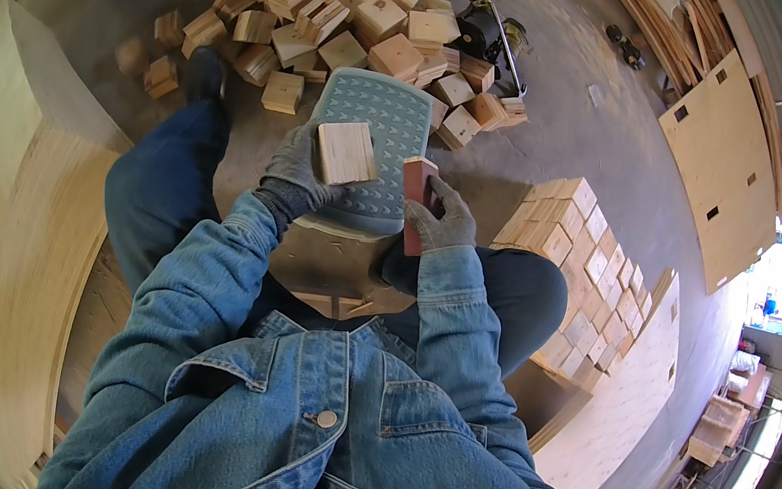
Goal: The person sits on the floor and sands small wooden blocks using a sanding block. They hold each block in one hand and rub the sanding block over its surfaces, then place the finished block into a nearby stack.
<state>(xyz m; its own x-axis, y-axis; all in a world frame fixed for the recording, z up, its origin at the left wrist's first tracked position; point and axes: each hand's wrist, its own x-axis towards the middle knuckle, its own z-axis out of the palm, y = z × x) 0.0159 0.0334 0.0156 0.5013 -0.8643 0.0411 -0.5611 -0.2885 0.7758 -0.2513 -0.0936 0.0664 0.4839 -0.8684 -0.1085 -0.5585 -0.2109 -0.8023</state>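
My left hand (295,169), in a grey glove, is closed on a square wooden block (346,153). The block is tilted above a grey-green plastic stool (372,100) with a raised pattern on its top. In my gloved right hand (447,223) is a sanding block (418,180), a pale block with a reddish-brown abrasive face, held upright by the stool's right edge. The sanding block and the wooden block are apart.
Beyond the stool lies a loose heap of wooden blocks (350,11), with a black power tool (488,36) at its right. Neatly stacked blocks (589,274) stand to my right. Plywood sheets (725,173) lean at the far right; curved wood panels (18,239) rise at my left.
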